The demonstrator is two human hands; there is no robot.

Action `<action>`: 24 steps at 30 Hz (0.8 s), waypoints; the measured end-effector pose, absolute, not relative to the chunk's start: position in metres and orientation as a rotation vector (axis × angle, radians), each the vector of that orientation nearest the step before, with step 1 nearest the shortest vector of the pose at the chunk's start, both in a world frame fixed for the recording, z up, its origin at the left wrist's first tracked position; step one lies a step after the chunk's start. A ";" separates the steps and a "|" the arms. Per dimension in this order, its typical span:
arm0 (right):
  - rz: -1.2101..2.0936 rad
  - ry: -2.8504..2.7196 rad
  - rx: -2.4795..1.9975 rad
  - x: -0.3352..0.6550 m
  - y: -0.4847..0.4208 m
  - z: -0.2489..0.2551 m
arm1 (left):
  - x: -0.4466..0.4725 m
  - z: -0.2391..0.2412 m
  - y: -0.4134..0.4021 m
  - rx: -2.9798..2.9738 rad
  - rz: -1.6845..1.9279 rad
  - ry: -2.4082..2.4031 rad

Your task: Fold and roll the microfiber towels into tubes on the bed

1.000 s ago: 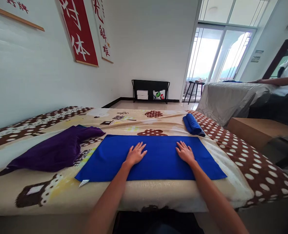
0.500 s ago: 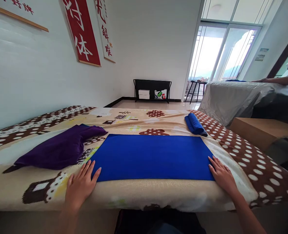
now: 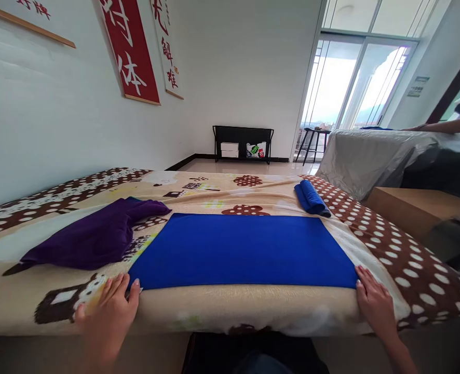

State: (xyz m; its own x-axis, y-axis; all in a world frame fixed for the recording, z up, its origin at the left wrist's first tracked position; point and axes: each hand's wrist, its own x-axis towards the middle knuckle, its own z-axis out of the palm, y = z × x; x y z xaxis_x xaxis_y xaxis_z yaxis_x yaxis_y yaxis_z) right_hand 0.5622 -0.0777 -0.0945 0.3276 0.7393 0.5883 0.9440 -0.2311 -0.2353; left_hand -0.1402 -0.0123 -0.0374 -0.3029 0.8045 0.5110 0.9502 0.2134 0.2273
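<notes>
A blue cloth (image 3: pixel 243 250) lies flat and smooth on a patterned blanket, its near edge running straight between my hands. At the near left corner rests my left hand (image 3: pixel 111 309), fingers stretched out and thumb apart, touching the corner; a tiny white tag shows by the thumb. My right hand (image 3: pixel 376 301) lies flat at the near right corner, its fingertips on the edge of the cloth. Left of the cloth is a crumpled purple cloth (image 3: pixel 93 236). Beyond the far right corner sits a rolled blue cloth (image 3: pixel 311 197).
The cream and brown blanket (image 3: pixel 253 309) covers the surface under the cloths. To the right stand a cardboard box (image 3: pixel 420 208) and a table under a grey cover (image 3: pixel 370 156), with another person's arm (image 3: pixel 451 126) over it. A black rack (image 3: pixel 242 143) stands at the far wall.
My left hand has slid left and nearer, my right hand right and nearer, each out to a near corner. The cloth's near corners now show more fully.
</notes>
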 end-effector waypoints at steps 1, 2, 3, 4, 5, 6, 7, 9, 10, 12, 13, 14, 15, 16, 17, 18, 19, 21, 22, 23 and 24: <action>-0.497 -1.424 -2.026 0.558 -0.079 -0.092 | -0.138 -0.037 -0.013 -1.625 -0.794 -2.174; -0.518 -1.369 -2.006 0.552 -0.081 -0.087 | -0.134 -0.035 -0.014 -1.598 -0.854 -2.133; -0.545 -1.316 -1.979 0.543 -0.082 -0.081 | -0.127 -0.031 -0.014 -1.566 -0.916 -2.090; -0.573 -1.278 -1.937 0.530 -0.084 -0.074 | -0.118 -0.026 -0.015 -1.551 -0.970 -2.043; -0.590 -1.269 -1.875 0.515 -0.086 -0.066 | -0.105 -0.020 -0.014 -1.561 -1.014 -1.994; -0.590 -1.297 -1.797 0.496 -0.087 -0.057 | -0.089 -0.012 -0.013 -1.610 -1.042 -1.942; -0.562 -1.371 -1.701 0.475 -0.088 -0.049 | -0.071 -0.003 -0.010 -1.700 -1.052 -1.888; -0.451 -1.575 -1.513 0.428 -0.088 -0.034 | -0.028 0.017 0.002 -1.956 -1.022 -1.794; -0.395 -1.673 -1.448 0.405 -0.087 -0.028 | -0.004 0.028 0.012 -2.089 -0.981 -1.763; -0.318 -1.831 -1.402 0.360 -0.083 -0.018 | 0.043 0.046 0.038 -2.323 -0.867 -1.750; -0.293 -1.889 -1.417 0.340 -0.080 -0.014 | 0.065 0.054 0.054 -2.437 -0.781 -1.763; -0.273 -1.940 -1.448 0.323 -0.077 -0.011 | 0.086 0.059 0.073 -2.549 -0.666 -1.774; -0.256 -1.986 -1.488 0.307 -0.074 -0.008 | 0.105 0.062 0.092 -2.617 -0.602 -1.758; -0.240 -2.026 -1.530 0.294 -0.071 -0.007 | 0.122 0.064 0.111 -2.661 -0.554 -1.751; -0.227 -2.063 -1.568 0.283 -0.068 -0.006 | 0.136 0.063 0.129 -2.688 -0.510 -1.758; -0.218 -2.092 -1.603 0.274 -0.066 -0.007 | 0.147 0.061 0.145 -2.704 -0.473 -1.771; -0.217 -2.109 -1.632 0.267 -0.064 -0.009 | 0.156 0.058 0.160 -2.712 -0.443 -1.788; -0.245 -2.098 -1.672 0.259 -0.059 -0.015 | 0.167 0.049 0.182 -2.721 -0.407 -1.810; -0.271 -2.083 -1.681 0.257 -0.057 -0.019 | 0.170 0.045 0.190 -2.722 -0.403 -1.811; -0.300 -2.069 -1.680 0.256 -0.054 -0.023 | 0.172 0.041 0.196 -2.722 -0.406 -1.807; -0.327 -2.057 -1.673 0.256 -0.052 -0.026 | 0.174 0.038 0.201 -2.719 -0.413 -1.802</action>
State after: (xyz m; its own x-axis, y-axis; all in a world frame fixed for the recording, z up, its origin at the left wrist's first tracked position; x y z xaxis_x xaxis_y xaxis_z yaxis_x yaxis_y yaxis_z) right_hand 0.2559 -0.0518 -0.0257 -0.1499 0.8567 0.4936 0.9675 0.2300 -0.1054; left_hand 0.1743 0.2013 0.0376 0.3712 0.9199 0.1266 0.8832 -0.3919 0.2577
